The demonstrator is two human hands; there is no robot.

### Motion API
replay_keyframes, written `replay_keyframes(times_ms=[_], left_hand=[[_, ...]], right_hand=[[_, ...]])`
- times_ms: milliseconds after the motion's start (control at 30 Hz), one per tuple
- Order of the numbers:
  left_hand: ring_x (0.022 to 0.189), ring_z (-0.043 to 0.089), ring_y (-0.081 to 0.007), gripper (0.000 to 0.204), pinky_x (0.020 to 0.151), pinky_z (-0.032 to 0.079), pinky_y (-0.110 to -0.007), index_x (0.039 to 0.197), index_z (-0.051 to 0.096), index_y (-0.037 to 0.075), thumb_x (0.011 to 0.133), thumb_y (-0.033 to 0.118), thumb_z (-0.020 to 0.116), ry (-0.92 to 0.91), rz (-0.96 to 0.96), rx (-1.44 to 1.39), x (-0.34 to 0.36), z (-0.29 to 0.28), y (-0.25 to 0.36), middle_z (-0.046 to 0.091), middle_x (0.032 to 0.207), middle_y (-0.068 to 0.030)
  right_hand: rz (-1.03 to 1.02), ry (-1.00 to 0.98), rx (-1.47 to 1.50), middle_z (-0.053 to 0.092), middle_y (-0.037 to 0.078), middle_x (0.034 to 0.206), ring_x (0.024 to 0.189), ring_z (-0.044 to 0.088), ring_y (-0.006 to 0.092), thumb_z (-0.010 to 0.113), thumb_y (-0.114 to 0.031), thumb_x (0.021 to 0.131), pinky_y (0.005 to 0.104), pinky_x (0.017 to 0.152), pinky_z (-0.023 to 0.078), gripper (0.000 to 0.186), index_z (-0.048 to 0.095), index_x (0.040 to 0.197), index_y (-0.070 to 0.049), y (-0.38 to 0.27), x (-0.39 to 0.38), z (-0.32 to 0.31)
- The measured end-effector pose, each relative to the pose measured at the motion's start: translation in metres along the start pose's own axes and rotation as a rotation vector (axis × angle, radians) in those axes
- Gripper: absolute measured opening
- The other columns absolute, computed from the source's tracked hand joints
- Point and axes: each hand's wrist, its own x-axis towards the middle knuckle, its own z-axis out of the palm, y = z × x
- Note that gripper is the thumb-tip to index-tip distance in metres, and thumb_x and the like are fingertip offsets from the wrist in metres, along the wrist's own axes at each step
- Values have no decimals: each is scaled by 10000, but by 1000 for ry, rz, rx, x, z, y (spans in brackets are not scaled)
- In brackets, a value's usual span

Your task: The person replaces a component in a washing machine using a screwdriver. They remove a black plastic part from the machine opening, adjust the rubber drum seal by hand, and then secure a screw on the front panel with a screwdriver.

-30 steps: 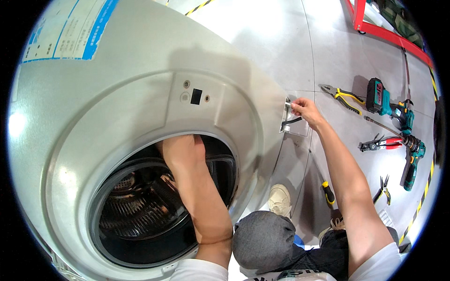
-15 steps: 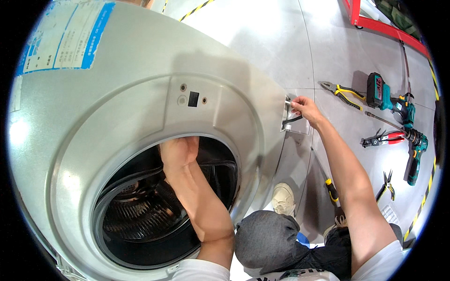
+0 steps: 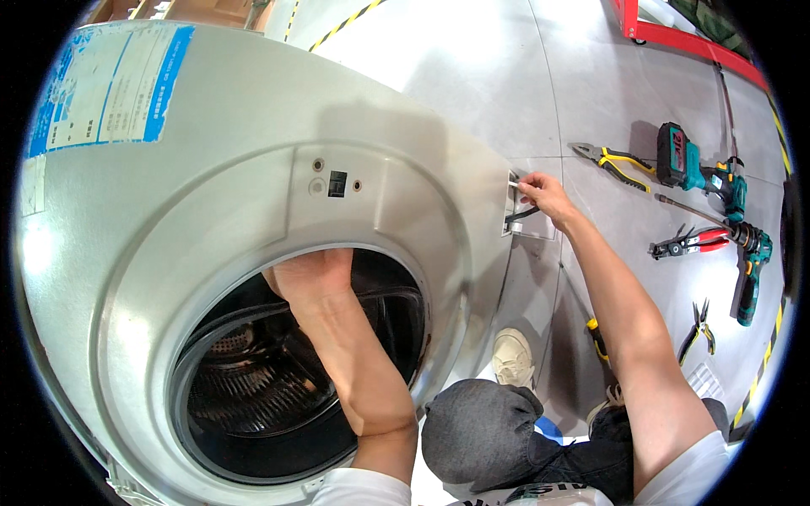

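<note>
Tiled floor [image 3: 472, 84] borders the washing machine [image 3: 245, 202]. Your right hand [image 3: 544, 196] pinches its white edge tab [image 3: 514, 184]; I can't tell your left hand [image 3: 314, 274]'s grip inside.

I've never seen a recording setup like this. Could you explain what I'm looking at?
There is no robot: these are a person's bare hands, seen from above by a wide head-worn camera that bends straight edges. The large pale thing is a washing machine. The left hand reaches into its round opening; the fingers are hidden, so I can't tell what they hold. The right hand appears to pinch a small white piece at the machine's edge, near a black cable. On the floor lie pliers, drills and a screwdriver.
</note>
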Motion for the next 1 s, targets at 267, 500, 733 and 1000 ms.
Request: replay_keyframes(times_ms=[267, 500, 733, 1000], left_hand=[[1071, 555, -297, 386, 879, 499, -484, 1168, 527, -12, 904, 269, 506, -357, -126, -171, 16, -31, 2, 558, 1184, -163], [1018, 579, -284, 355, 828, 530, -452, 1150, 523, -30, 905, 227, 505, 7, -26, -32, 2, -1, 0, 575, 1132, -156], [1018, 567, -283, 389, 847, 502, -469, 1169, 530, 34, 908, 315, 470, 8, 103, 356, 15, -12, -5, 569, 1132, -131], [1031, 558, -288, 471, 847, 494, -469, 1180, 533, 59, 901, 420, 415, 69, 136, 208, 17, 4, -14, 565, 1145, -125]], right_hand=[[-7, 0, -11, 613, 50, 849, 735, 580, 130, 601, -157, 871, 284, 674, 439, 185, 599, 978, -6, -3, -2, 1], [1, 9, -9, 611, 60, 858, 732, 582, 140, 604, -159, 869, 291, 684, 447, 206, 597, 993, 6, -6, -5, 2], [6, 9, -4, 610, 58, 869, 724, 586, 139, 606, -162, 869, 295, 688, 447, 214, 598, 1006, 2, -7, -4, 3], [3, 26, -24, 596, 50, 863, 721, 587, 132, 611, -176, 864, 303, 693, 442, 218, 595, 1001, -7, -6, -4, 5]])
